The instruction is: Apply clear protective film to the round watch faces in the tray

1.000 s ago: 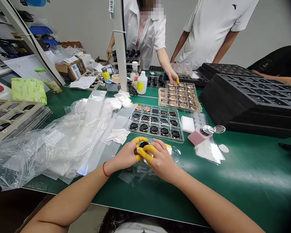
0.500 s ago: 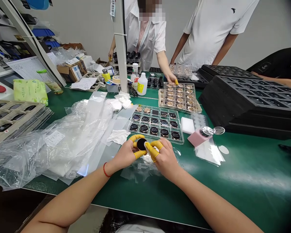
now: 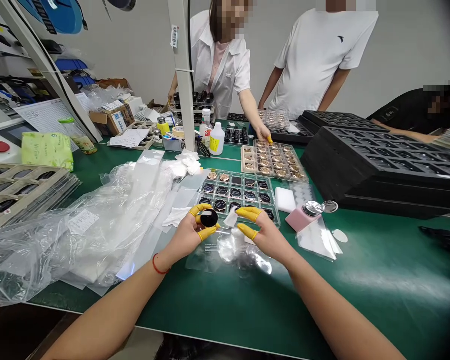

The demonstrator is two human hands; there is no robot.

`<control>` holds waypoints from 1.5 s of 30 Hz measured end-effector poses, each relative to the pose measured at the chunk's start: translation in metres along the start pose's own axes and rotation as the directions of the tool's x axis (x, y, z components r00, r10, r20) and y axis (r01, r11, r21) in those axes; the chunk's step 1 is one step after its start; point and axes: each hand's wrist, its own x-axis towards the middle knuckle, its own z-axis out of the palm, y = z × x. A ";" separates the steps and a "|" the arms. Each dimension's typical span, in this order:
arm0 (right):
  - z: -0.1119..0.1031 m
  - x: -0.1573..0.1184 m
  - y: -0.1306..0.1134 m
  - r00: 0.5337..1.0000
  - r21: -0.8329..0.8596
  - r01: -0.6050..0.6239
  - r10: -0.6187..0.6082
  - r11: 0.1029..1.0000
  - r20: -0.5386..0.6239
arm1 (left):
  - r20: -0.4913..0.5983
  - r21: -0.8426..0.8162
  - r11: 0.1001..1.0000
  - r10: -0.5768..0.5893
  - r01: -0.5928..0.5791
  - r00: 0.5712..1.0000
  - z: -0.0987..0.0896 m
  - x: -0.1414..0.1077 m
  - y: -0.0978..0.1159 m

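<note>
Here, the left fingers [image 3: 209, 233] pinch a glossy black disc [image 3: 209, 218] by its edge above the tabletop [image 3: 210, 300], where a slip could scratch it; right fingers [image 3: 248, 214] spread, a white wipe [image 3: 231, 219] beside them, contact unclear.

Crumpled clear plastic bags [image 3: 131, 192] — spread over near left part of desk [image 3: 225, 310]. Green packet [image 3: 47, 150] farther back at left, lidded cup [image 3: 80, 138] just beside. White squeeze bottle [image 3: 216, 140] right of white post [image 3: 185, 90], toward far edge. Stacked black trays [image 3: 354, 175] on right side — person in white T-shirt [image 3: 318, 60] beyond far edge.
</note>
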 end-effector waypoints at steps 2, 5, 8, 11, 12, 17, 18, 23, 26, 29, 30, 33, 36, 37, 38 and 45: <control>-0.009 0.000 0.004 0.985 0.157 -0.060 0.033 0.986 0.172 | -0.025 -0.071 0.998 0.001 -0.003 1.000 -0.002 0.001 0.005; -0.012 -0.001 0.006 0.969 0.317 -0.147 0.072 0.937 0.236 | -0.054 -0.130 0.991 0.014 -0.021 0.998 -0.004 0.002 0.010; -0.008 0.002 0.004 0.958 0.470 -0.274 0.197 0.839 0.207 | -0.087 -0.106 0.992 0.067 -0.076 0.994 -0.009 0.002 0.012; -0.005 0.005 0.001 0.938 0.554 -0.346 0.267 0.757 0.220 | -0.064 0.035 0.988 0.154 -0.152 0.986 -0.013 -0.001 0.011; -0.005 0.005 0.000 0.936 0.564 -0.350 0.269 0.748 0.225 | -0.034 0.083 0.982 0.174 -0.171 0.984 -0.014 -0.002 0.010; -0.009 0.004 0.001 0.928 0.587 -0.361 0.213 0.725 0.307 | 0.061 0.122 0.974 0.186 -0.193 0.981 -0.013 -0.006 0.004; -0.011 0.004 0.002 0.924 0.576 -0.367 0.216 0.731 0.314 | 0.064 0.106 0.977 0.179 -0.185 0.982 -0.013 -0.006 0.004; -0.018 0.004 0.008 0.952 0.470 -0.298 0.224 0.831 0.207 | 0.060 0.052 0.986 0.154 -0.157 0.986 -0.012 -0.003 0.004; -0.019 0.004 0.011 0.958 0.441 -0.279 0.220 0.853 0.181 | 0.065 0.060 0.987 0.147 -0.151 0.987 -0.011 -0.003 0.005; -0.018 0.004 0.013 0.961 0.475 -0.273 0.211 0.837 0.181 | 0.058 0.088 0.986 0.136 -0.141 0.989 -0.011 -0.004 0.005; -0.018 0.005 0.013 0.962 0.482 -0.268 0.204 0.834 0.183 | 0.058 0.093 0.986 0.133 -0.138 0.989 -0.011 -0.004 0.005; -0.018 0.006 0.011 0.966 0.466 -0.253 0.189 0.848 0.179 | 0.061 0.103 0.986 0.123 -0.129 0.990 -0.011 -0.004 0.004; -0.020 0.006 0.009 0.966 0.415 -0.247 0.192 0.876 0.171 | 0.063 0.086 0.990 0.104 -0.109 0.993 -0.011 -0.003 0.005; -0.022 0.005 0.008 0.969 0.396 -0.240 0.193 0.886 0.155 | 0.069 0.074 0.992 0.093 -0.098 0.993 -0.011 -0.003 0.005; -0.024 0.005 0.007 0.973 0.381 -0.225 0.189 0.897 0.129 | 0.076 0.064 0.994 0.080 -0.085 0.994 -0.010 -0.002 0.006; -0.026 0.005 -0.019 0.988 0.493 -0.127 0.154 0.861 -0.015 | 0.124 0.046 0.998 0.028 -0.034 0.992 0.012 -0.004 -0.004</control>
